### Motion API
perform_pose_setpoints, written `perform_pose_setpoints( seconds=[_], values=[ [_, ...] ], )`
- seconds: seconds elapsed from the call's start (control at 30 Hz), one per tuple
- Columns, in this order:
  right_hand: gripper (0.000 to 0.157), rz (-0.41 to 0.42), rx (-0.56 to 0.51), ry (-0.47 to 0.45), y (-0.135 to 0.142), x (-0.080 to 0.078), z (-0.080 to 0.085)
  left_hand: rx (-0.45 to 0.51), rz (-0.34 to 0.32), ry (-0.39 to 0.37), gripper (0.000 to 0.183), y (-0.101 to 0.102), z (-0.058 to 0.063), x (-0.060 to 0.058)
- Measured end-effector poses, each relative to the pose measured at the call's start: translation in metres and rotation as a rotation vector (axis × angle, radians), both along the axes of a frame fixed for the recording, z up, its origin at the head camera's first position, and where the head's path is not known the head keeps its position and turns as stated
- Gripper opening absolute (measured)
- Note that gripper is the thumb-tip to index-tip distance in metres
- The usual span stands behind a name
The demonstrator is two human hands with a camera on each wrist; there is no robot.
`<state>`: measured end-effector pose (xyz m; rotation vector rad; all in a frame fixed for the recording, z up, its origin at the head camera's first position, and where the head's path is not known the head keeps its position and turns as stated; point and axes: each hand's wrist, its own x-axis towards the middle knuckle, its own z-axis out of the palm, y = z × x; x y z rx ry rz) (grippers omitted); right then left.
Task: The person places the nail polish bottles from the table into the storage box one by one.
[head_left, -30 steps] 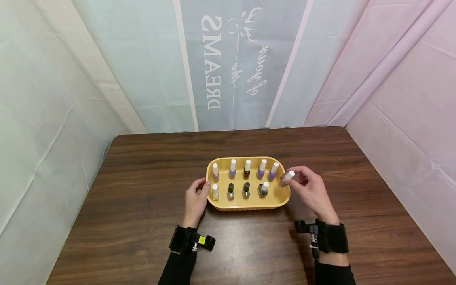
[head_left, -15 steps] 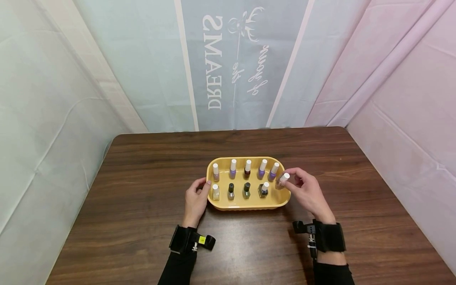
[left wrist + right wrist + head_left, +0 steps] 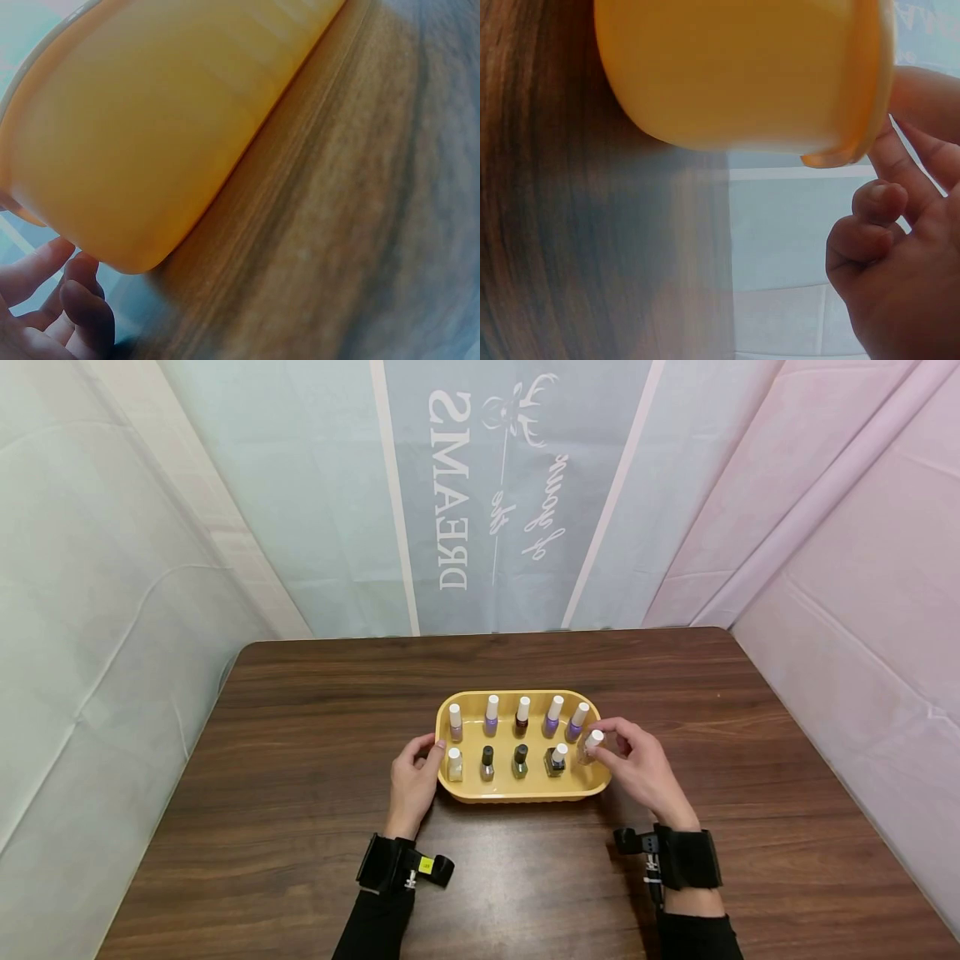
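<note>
A yellow tray (image 3: 525, 790) holds several nail polish bottles in two rows. My left hand (image 3: 412, 787) is at the tray's left end, thumb on the rim and fingers against the outside; the left wrist view shows its fingertips by the tray wall (image 3: 157, 135). With thumb and forefinger, my right hand (image 3: 647, 770) pinches a white-capped nail polish bottle (image 3: 593, 739) inside the tray's right end. Its base is partly hidden, so contact with the tray floor is unclear. Beside it stand a purple bottle (image 3: 577, 723) and a dark, squat bottle (image 3: 556, 761). The right wrist view hides the pinched bottle behind the tray.
The tray stands on a dark wooden table (image 3: 315, 727). Behind the table hangs a pale curtain (image 3: 510, 527) with printed lettering. White fabric walls (image 3: 112, 610) flank both sides. Each wrist carries a black strap with a camera.
My right hand has moved left and slightly down, bringing the white-capped nail polish bottle from over the tray's right rim to inside it. The left hand stays at the tray's left end.
</note>
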<state>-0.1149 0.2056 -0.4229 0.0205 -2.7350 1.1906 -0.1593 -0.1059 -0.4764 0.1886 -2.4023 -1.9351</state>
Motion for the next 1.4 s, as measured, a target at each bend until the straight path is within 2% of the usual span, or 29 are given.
perform_pose_setpoints(
  seconds=[0.4, 0.63, 1.1, 1.4],
  values=[
    [0.031, 0.013, 0.005, -0.025, 0.0, -0.001, -0.006, 0.001, 0.004, 0.009, 0.035, 0.001, 0.0, -0.001],
    [0.024, 0.02, 0.063, -0.021, -0.001, -0.003, -0.01, 0.003, 0.002, 0.009, 0.036, 0.0, -0.001, 0.0],
    [0.02, 0.028, 0.112, -0.024, -0.002, -0.006, -0.012, 0.014, 0.0, 0.003, 0.034, 0.001, 0.0, 0.0],
    [0.018, 0.025, 0.129, -0.065, -0.005, -0.007, -0.009, 0.006, -0.003, 0.003, 0.037, 0.0, 0.001, 0.0]
  ],
)
